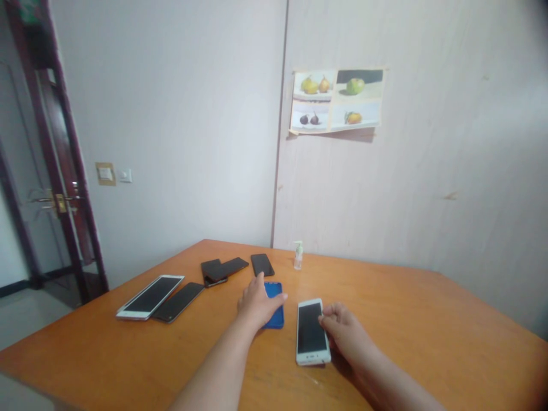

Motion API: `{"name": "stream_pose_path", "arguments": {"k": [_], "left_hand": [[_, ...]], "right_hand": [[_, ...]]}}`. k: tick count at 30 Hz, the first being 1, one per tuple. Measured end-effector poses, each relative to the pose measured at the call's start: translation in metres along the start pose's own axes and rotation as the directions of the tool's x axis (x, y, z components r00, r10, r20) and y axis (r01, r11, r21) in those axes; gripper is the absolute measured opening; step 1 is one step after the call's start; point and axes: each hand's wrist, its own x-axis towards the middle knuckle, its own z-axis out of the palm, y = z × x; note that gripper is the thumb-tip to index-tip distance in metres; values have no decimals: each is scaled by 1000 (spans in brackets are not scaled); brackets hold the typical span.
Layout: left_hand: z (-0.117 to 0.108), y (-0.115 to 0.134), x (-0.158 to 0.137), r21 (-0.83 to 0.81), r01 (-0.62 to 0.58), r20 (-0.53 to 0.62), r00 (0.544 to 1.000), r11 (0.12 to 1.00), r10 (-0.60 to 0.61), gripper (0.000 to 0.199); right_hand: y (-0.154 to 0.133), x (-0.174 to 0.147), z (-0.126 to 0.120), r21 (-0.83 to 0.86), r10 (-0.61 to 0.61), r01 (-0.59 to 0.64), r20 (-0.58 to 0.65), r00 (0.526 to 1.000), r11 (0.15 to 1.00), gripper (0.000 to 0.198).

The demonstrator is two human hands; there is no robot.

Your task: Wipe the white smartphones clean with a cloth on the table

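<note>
A blue phone case (276, 313) lies on the table in front of me, partly covered by my left hand (257, 302). That hand is spread over it, with the thumb reaching across to the case's right edge and the fingers apart at its left; whether it grips the case is unclear. To the right is a white smartphone (312, 330) with a dark screen facing up. My right hand (342, 328) is closed at the phone's right edge, thumb and fingertips pinching it. The phone appears to rest on the table or just above it.
On the left lie a large white phone (149, 297) and a black phone (178, 302). Farther back are two overlapping dark phones (226, 268) and another black phone (262, 264). A small pump bottle (298, 257) stands near the wall on the orange table (385, 302).
</note>
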Motion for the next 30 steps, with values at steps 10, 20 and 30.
{"name": "stream_pose_path", "arguments": {"k": [10, 20, 30], "left_hand": [[3, 7, -16, 291, -236, 122, 970, 927, 209, 63], [-4, 2, -11, 315, -287, 137, 957, 905, 256, 41], [-7, 4, -15, 410, -144, 37, 989, 901, 142, 43]], "right_hand": [[-5, -4, -1, -210, -79, 75, -10, 997, 975, 28], [-8, -3, -4, -241, -76, 68, -23, 997, 968, 25], [-8, -2, -7, -317, -80, 70, -20, 997, 946, 22]]}}
